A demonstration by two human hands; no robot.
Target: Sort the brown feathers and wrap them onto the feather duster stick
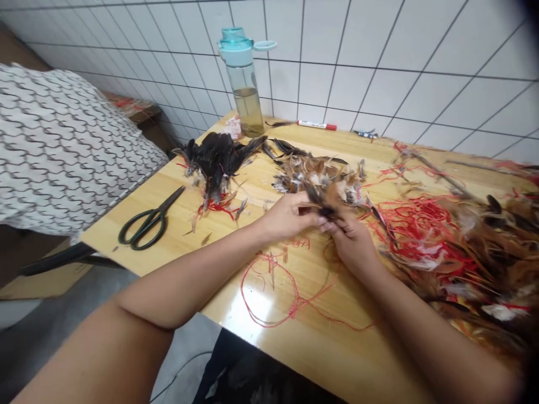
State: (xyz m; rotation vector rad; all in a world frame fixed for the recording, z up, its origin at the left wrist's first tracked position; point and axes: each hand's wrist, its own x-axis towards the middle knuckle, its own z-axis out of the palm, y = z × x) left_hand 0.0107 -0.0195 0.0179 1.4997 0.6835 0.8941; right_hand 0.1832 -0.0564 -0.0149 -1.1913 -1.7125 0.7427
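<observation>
Both hands meet over the middle of the table around a small bunch of brown and black feathers point(327, 196). My left hand point(288, 216) is closed, its fingers pinching the bunch from the left. From the right, my right hand point(351, 238) also closes on it, fingertips touching those of the left. Motion blurs the feather tips. Just behind lies a pile of brown feathers point(298, 168). Red string point(290, 311) loops over the table below my hands. A heap of red string point(425, 224) lies to the right of my right hand.
Black scissors point(147, 224) lie at the left edge, near a black feather bundle point(217, 160). A water bottle point(246, 90) stands against the tiled wall, beside a red-capped marker point(316, 125). A large feather pile point(497, 252) covers the right side. A patterned cushion point(71, 151) sits left.
</observation>
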